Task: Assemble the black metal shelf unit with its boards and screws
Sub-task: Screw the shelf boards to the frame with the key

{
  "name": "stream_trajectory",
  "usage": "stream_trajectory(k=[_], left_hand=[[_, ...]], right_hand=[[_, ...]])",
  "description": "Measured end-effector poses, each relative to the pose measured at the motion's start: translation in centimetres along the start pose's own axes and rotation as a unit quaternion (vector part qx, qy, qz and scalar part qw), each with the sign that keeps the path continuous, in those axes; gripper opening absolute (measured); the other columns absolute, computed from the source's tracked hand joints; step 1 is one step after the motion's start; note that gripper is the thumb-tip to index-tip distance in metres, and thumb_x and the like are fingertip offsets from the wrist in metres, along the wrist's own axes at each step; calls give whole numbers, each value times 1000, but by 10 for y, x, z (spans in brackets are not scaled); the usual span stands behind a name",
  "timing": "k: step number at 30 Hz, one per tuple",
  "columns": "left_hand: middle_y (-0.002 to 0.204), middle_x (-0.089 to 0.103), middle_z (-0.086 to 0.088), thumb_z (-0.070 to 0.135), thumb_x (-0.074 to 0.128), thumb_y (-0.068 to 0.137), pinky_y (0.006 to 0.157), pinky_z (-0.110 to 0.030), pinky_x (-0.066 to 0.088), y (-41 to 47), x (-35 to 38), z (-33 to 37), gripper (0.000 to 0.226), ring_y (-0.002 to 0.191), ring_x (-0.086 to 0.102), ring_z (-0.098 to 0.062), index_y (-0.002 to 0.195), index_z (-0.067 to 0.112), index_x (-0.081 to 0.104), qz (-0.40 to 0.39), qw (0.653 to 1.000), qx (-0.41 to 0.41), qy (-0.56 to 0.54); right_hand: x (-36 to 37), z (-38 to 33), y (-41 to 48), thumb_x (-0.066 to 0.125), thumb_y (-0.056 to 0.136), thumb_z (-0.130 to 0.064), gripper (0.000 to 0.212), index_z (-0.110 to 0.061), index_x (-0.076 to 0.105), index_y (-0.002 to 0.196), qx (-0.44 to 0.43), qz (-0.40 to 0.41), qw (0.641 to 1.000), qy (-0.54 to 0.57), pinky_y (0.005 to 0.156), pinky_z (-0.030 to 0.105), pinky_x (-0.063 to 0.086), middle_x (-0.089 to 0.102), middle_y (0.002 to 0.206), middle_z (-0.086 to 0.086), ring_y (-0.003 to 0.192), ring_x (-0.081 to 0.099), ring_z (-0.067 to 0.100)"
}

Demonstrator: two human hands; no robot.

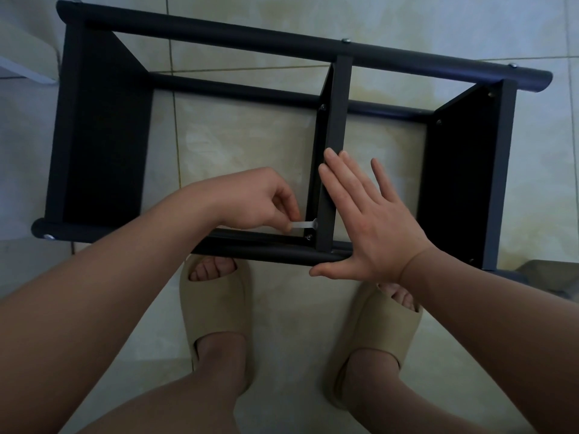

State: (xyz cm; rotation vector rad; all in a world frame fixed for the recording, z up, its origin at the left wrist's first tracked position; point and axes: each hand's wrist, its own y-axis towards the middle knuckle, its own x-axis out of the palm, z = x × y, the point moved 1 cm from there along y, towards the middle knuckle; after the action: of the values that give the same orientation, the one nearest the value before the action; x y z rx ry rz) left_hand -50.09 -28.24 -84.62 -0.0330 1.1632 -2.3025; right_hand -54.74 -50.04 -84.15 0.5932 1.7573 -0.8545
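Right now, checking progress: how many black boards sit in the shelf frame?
3: left board, middle board where the left hand holds a small wrench, right board. None look hidden.

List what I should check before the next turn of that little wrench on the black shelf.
1. Wrench head against the middle board: ok.
2. Left hand pinching the wrench: ok.
3. Right hand flat, bracing the board and the near tube: ok.
4. Joint fully tight: cannot tell.
5. Slippers clear of the tube: cannot tell.
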Motion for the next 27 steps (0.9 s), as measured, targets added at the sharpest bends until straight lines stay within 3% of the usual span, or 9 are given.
stream_trajectory(k=[4,7,11,18,27], left_hand=[[90,73,10,15,72,89,87,-25,53,2,4,5,12,86,66,-2,89,27,73,46,998,27,-25],[90,72,7,10,67,93,80,-23,49,5,12,6,14,83,65,1,89,23,72,57,987,-1,-149],[87,74,1,13,66,93,78,-29,49,9,23,4,8,85,71,-11,90,16,72,43,943,-71,-322],[79,76,11,26,75,88,68,-25,45,13,30,3,1,74,70,-2,89,26,75,145,941,-85,-292],[84,78,8,24,72,89,72,-30,42,8,25,8,5,72,69,-1,93,23,75,102,949,-68,-292]], right_hand=[[1,0,0,37,73,-95,131,-3,7,161,-1,-3,1000,-4,123,62,11,-2,170,12,157,-3,28],[1,1,0,36,73,-95,131,-2,7,161,-1,-1,1000,-5,123,62,12,-1,170,13,157,-3,29],[0,1,0,37,73,-94,130,-2,9,161,-1,2,1000,-1,123,61,11,0,170,13,157,-2,29],[1,1,0,37,74,-95,130,-2,9,161,-1,6,1000,0,123,61,11,0,170,12,157,-1,29],[1,1,0,39,73,-94,131,-2,11,161,-3,11,1000,1,123,62,13,2,170,13,157,1,29]])
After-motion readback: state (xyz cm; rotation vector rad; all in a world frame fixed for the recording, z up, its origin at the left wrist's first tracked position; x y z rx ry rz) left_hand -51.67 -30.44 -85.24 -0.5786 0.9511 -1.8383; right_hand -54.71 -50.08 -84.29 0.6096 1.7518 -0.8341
